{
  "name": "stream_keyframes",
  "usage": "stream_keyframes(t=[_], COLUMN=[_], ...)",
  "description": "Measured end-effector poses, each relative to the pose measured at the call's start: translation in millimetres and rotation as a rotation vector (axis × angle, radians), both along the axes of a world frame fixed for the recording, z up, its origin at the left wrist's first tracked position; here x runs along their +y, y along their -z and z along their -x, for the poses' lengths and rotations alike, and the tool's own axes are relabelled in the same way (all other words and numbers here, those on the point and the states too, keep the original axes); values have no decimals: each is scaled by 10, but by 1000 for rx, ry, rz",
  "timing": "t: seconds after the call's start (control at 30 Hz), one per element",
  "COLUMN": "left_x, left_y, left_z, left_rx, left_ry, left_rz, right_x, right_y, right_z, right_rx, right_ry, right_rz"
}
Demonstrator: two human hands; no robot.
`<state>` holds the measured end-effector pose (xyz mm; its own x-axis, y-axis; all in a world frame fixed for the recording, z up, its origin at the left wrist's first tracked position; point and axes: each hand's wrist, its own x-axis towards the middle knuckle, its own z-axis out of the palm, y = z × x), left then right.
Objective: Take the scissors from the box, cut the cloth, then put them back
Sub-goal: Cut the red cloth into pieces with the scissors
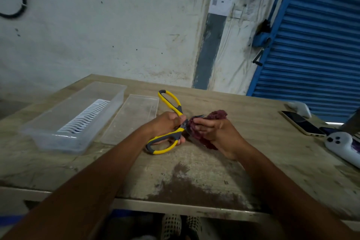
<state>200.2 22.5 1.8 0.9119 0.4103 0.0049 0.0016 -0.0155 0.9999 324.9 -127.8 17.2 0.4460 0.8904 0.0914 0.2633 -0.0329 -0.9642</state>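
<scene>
My left hand (165, 124) grips yellow-and-grey scissors (171, 103) near the pivot, their handles spread wide apart. The blades point right into a dark maroon cloth (216, 115), and only a short blade tip shows above it. My right hand (218, 134) holds that bunched cloth just above the wooden table (194, 173). The clear plastic box (48, 132) with a white ribbed insert stands at the left, and its clear lid (134, 115) lies flat beside it.
Two phones (302, 122) and a white controller (342, 146) lie at the table's right edge. A stained white wall is behind the table, a blue roller shutter (315, 45) at the right. A dark worn patch marks the table's near edge.
</scene>
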Motion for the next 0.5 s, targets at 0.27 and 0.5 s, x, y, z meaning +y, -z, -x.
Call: stream_keyframes(t=[0.27, 0.5], left_x=[-15, -27], left_y=[-20, -49], left_z=[18, 19], left_rx=[-35, 45], left_ry=[20, 37], left_rz=[-82, -127], right_x=[128, 313], right_y=[56, 156], right_z=[-16, 28], right_rx=[-720, -273], right_ry=[133, 317], right_rz=[141, 52])
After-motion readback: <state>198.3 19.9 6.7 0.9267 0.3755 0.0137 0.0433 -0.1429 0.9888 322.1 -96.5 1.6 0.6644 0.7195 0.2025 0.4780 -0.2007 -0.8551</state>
